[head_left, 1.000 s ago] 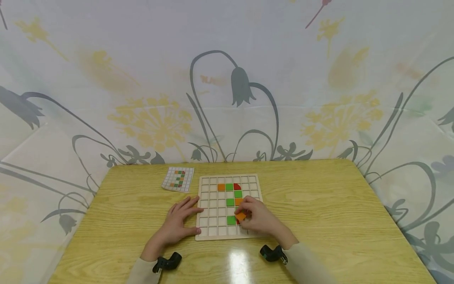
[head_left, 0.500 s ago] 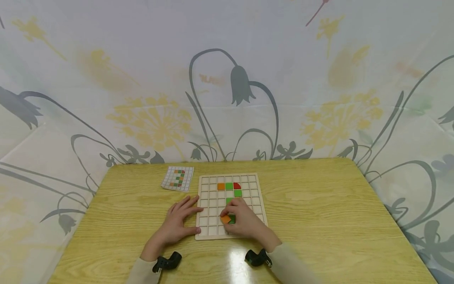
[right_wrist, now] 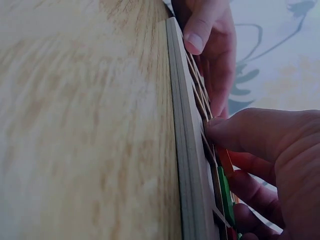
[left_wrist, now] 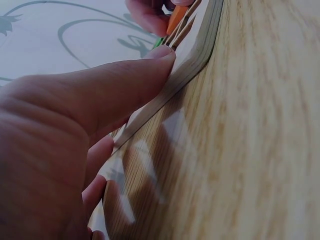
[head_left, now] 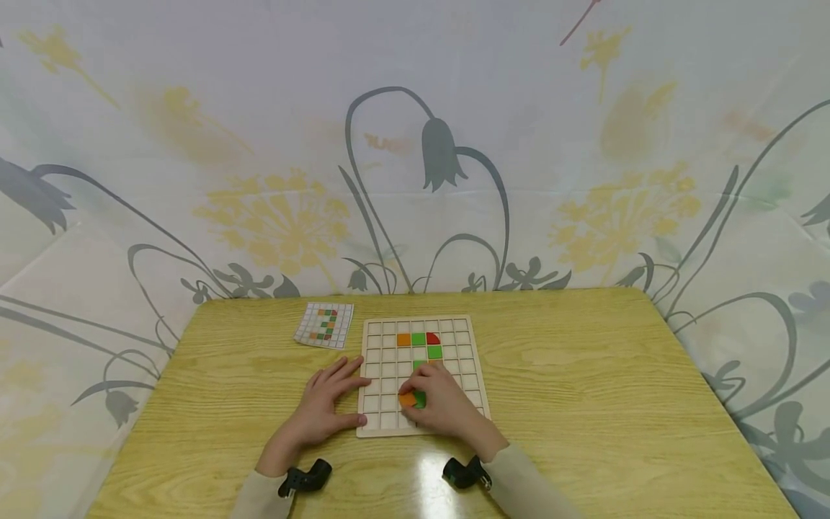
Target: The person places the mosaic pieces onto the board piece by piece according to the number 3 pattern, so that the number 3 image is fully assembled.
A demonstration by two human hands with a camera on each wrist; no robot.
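A wooden grid board lies on the table. My left hand rests at its left edge with fingers spread, the thumb touching the rim. Over the lower middle of the board, my right hand pinches an orange square tile between thumb and fingers. That tile sits tilted just left of a green tile, partly covered by the fingers. An orange tile, a green tile and a round-cornered red tile fill part of an upper row. My right hand hides other tiles.
A paper card printed with a coloured grid pattern lies behind the left hand, beside the board. The wooden table extends to both sides. A flower-patterned cloth hangs behind it.
My right hand has moved left across the board with the orange tile, from the right-hand column of tiles to just left of the lower green tile. The left hand has stayed put.
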